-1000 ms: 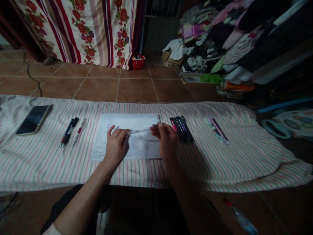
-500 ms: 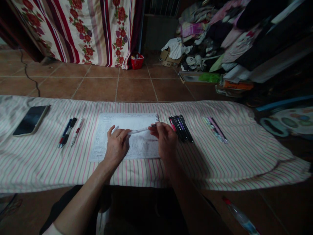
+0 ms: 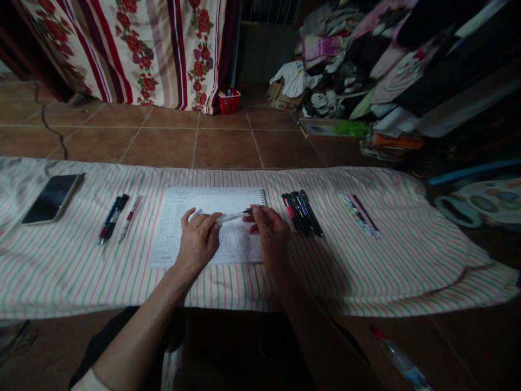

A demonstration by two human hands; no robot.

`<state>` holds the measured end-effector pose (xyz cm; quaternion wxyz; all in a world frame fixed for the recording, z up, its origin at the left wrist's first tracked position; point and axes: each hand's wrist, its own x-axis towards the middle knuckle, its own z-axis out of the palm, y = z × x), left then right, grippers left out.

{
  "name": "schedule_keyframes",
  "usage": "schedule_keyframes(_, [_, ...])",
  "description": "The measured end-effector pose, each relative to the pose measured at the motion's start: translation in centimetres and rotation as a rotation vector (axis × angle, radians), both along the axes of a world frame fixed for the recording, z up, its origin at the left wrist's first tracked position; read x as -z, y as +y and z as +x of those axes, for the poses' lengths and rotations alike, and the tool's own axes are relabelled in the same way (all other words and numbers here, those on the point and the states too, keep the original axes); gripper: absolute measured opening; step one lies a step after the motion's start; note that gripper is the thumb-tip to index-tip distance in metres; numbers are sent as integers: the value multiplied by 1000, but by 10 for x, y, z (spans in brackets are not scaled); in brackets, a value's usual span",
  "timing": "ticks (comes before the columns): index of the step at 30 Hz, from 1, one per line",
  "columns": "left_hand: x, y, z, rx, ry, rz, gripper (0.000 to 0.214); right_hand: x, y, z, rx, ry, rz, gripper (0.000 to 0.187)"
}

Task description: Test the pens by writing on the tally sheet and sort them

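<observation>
While the left hand and right hand sit over a spiral notepad, a clear pen lies nearly level between them, its long axis running side to side, its dark end pointing right and slightly up. The right fingers pinch that dark end, gripping it; the left fingers curl beside the clear end, perhaps steadying it, though contact is hard to tell. Right of those fingers lies a bundle of dark pens; left of them, two more pens.

The pen barrel is smooth clear plastic, the notebook sheet matt paper with a metal spiral, the cloth woven and striped, the phone screen glossy.
</observation>
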<state>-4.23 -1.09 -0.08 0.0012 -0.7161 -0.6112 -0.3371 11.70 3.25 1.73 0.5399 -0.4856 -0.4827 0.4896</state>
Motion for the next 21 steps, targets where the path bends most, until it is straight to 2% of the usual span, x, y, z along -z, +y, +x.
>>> schedule_keyframes(8, [1,2,-1,-26,-143,-56,18,2,0,0,-23,-50,-26,29])
schedule_keyframes(15, [5,4,-2,13,-182,-19,16,7,0,0,-57,-96,-38,31])
schedule_keyframes(21, [5,4,0,12,-220,0,17,3,-2,-2,-84,-125,-41,30])
